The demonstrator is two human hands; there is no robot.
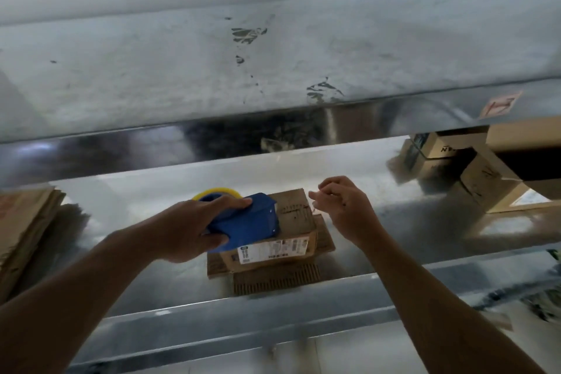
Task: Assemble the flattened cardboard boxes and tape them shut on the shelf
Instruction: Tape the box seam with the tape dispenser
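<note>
So my left hand (188, 231) is wrapped round the blue tape dispenser (252, 222), which sits on top of the small cardboard box (291, 240), mid-frame on the metal shelf (409, 222). My right hand (343, 206) hovers just right of the box, fingers loosely curled, holding nothing. There's a flattened cardboard stack (27, 228) at far left.

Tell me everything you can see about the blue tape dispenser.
The tape dispenser is blue plastic, with a yellow-rimmed roll at its far end. It rests on the left part of the small cardboard box on the metal shelf. The left hand grips it, fingers over its top, thumb at its near side. The right hand is apart from it.
</note>
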